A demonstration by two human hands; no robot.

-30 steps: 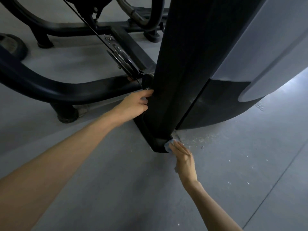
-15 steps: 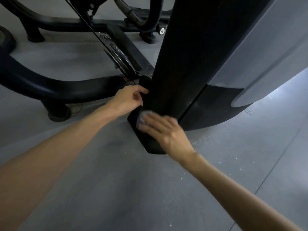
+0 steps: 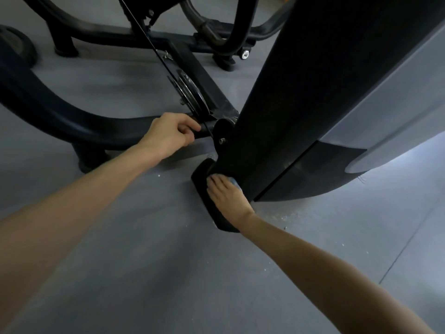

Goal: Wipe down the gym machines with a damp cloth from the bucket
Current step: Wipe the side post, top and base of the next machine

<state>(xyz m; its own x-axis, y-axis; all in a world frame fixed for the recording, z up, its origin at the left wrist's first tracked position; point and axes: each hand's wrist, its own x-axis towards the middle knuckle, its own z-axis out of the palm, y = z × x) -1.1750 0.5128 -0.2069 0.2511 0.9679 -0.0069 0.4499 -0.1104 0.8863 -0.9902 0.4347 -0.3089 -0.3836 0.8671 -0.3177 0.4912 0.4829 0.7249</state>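
The gym machine's tall black column [image 3: 296, 92] rises at centre right, with a grey shroud [image 3: 397, 97] beside it. My right hand [image 3: 226, 197] lies flat with straight fingers on the column's black foot [image 3: 203, 186] and presses a light blue cloth [image 3: 234, 183] against it. Only a small edge of the cloth shows beside my fingers. My left hand [image 3: 168, 133] curls round the black frame tube [image 3: 72, 124] where it meets the column. The bucket is out of view.
A cable [image 3: 144, 32] runs down to a metal pulley [image 3: 189, 92] just behind my left hand. More black frame tubes and feet [image 3: 65, 47] cross the grey floor at the back. White specks of debris [image 3: 289, 216] lie by the column's base.
My right hand with the cloth went from the foot's near corner up onto the lower column, then back down onto the foot's top. My left hand shifted from the column's edge onto the frame tube.
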